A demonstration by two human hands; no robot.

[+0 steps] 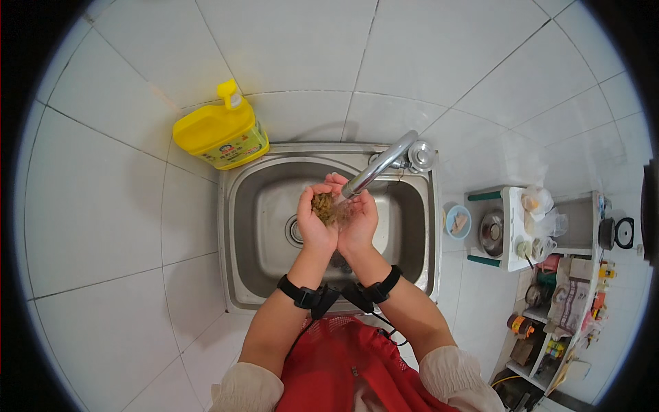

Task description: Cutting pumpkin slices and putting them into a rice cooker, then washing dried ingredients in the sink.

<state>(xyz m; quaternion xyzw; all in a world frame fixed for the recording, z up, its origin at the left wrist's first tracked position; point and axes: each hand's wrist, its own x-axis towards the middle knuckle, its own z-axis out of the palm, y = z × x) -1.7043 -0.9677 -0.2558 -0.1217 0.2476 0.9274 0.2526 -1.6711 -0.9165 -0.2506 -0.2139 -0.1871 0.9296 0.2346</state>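
Note:
My left hand point(315, 224) and my right hand point(358, 221) are cupped side by side over a stainless steel sink point(267, 206). A clump of wet, brownish-green food point(323, 207), perhaps pickled vegetable, rests in them, mostly against the left fingers. Water runs from the curved chrome faucet point(381, 166) into the cupped palms, with the spout just above the right fingers. The round drain point(294, 230) shows partly to the left of my left hand. Below my forearms, a dark patch in the basin is too hidden to make out.
A yellow pump jug point(221, 134) stands at the sink's back left corner against the tiled wall point(298, 46). To the right are a small blue bowl point(457, 222), a white rack point(515, 232) with plastic bags, and a crowded shelf unit point(540, 329). Black straps with cables circle both wrists.

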